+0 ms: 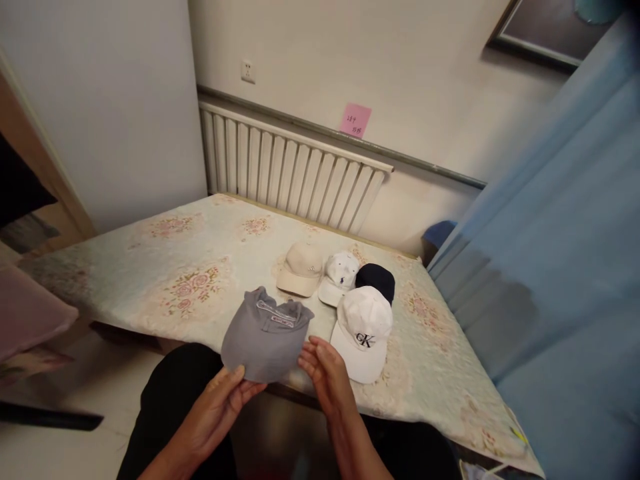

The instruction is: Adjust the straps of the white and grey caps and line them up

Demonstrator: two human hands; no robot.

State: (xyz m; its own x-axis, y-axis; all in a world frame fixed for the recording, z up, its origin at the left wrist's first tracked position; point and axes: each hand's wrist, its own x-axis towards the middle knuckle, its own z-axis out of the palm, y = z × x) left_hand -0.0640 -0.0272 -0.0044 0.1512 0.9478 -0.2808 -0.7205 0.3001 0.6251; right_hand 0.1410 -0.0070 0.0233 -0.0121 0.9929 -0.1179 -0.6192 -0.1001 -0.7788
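Note:
A grey cap [270,340] is held up over the near edge of the bed, its label and inner band showing at the top. My left hand [220,403] pinches its lower edge, thumb in front and fingers behind. Beside the cap's right edge is my right hand [330,373], fingers extended and slightly curved, palm toward the cap; whether the fingertips touch it is unclear. Just past that hand lies a white cap with black letters [365,320]. Behind are a beige cap [301,267], a white cap with a small dark emblem [341,272] and a black cap [377,279], partly covered.
The caps lie on a bed with a floral cover [200,247]. A white radiator [295,173] runs along the wall behind it. A blue curtain [530,267] hangs at the right. At the left are a pale cabinet [115,100] and a pink padded object [33,310].

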